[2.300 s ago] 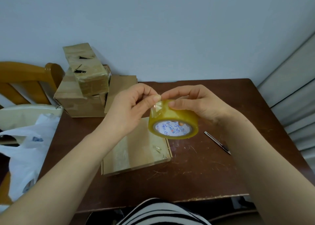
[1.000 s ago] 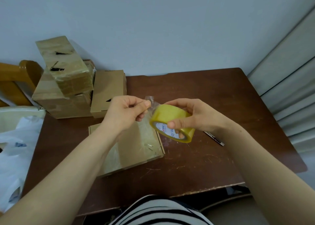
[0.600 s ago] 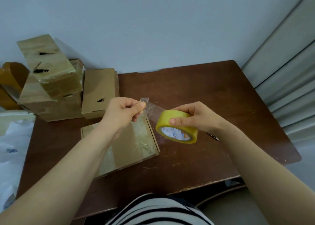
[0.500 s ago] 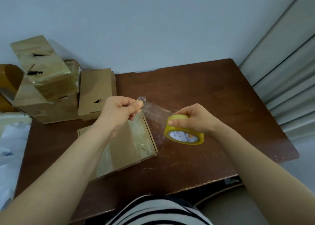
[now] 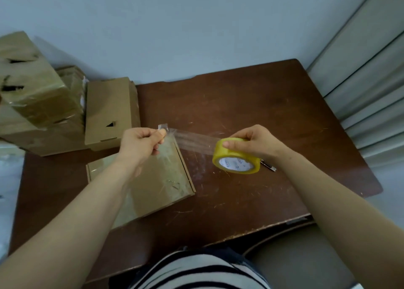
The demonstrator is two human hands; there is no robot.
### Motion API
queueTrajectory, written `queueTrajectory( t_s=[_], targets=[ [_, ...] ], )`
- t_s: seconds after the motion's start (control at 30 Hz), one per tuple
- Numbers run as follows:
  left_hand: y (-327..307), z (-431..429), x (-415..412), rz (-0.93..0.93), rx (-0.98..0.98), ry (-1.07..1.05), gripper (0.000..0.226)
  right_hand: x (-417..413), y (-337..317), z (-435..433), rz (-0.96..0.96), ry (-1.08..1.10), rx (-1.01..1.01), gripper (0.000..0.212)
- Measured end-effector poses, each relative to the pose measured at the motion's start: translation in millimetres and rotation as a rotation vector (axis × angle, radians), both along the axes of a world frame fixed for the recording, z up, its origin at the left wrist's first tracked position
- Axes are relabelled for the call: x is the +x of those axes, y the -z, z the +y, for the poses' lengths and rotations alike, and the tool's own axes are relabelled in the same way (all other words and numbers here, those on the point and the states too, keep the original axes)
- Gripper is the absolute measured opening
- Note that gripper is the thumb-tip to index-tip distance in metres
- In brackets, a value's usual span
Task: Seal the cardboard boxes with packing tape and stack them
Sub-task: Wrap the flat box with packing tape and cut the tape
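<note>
Since half a second ago the roll (image 5: 237, 159) has drawn farther right from the left grip (image 5: 140, 144), and the clear strip (image 5: 194, 141) stretched between them has lengthened. The left grip pinches the strip's free end between thumb and forefinger, over the far right corner of the flat box (image 5: 153, 186) on the tabletop (image 5: 251, 105). The right grip (image 5: 255, 144) curls over the roll's top, thumb on its yellow side, holding it right of the box. Taped boxes (image 5: 32, 96) sit stacked far left.

Scratched brown table (image 5: 251, 105) with flat cardboard box (image 5: 153, 188) near front, plain box (image 5: 107, 107) and taped boxes (image 5: 43, 113) at back-left.
</note>
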State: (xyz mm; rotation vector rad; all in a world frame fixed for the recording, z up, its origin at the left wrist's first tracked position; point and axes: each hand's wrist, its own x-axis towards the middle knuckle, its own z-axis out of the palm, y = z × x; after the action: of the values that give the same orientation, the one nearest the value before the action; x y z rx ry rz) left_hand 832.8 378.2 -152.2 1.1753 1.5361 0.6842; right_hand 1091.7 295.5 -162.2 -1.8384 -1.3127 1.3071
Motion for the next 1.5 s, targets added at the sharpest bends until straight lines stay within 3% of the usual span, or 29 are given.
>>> queueTrajectory(
  t_s=[0.17,0.27,0.37,0.47,0.67,0.8,1.0,1.13,1.33,1.5],
  targets=[
    [5.6,4.2,5.0,-0.018,-0.038,-0.007,0.015,17.8,7.6,-0.8,-0.249,-0.053,-0.027,0.044],
    [5.5,10.3,9.0,-0.023,-0.023,-0.01,0.016,35.3,1.2,-9.8,-0.082,-0.032,-0.031,0.051],
    [7.5,12.2,11.2,-0.018,-0.026,-0.021,0.016,56.0,-0.4,-17.3,0.043,0.009,-0.027,0.038],
    [11.1,8.8,17.9,-0.044,-0.078,-0.054,0.012,70.8,7.1,-15.5,-0.216,0.026,-0.047,0.016],
    [16.5,11.8,48.5,-0.044,-0.097,-0.021,0.019,82.4,11.0,18.6,-0.739,-0.08,-0.237,0.049],
    [32.9,3.6,72.8,-0.026,-0.13,-0.066,0.02,77.3,27.4,51.6,-1.087,-0.155,-0.328,0.037],
    [57.3,3.4,92.8,-0.039,-0.204,-0.163,0.021,65.0,49.1,82.0,-1.268,-0.248,-0.296,0.012],
    [69.6,7.9,92.2,0.019,-0.206,-0.175,0.022,43.3,58.0,93.9,-1.353,-0.408,-0.326,0.032],
    [81.7,12.5,88.4,0.148,-0.124,-0.107,0.027,27.0,63.7,98.9,-1.437,-0.558,-0.344,0.03],
    [84.7,13.5,86.6,0.145,-0.133,-0.079,0.027,25.2,61.5,83.1,-1.637,-0.676,-0.117,0.037]
  ],
)
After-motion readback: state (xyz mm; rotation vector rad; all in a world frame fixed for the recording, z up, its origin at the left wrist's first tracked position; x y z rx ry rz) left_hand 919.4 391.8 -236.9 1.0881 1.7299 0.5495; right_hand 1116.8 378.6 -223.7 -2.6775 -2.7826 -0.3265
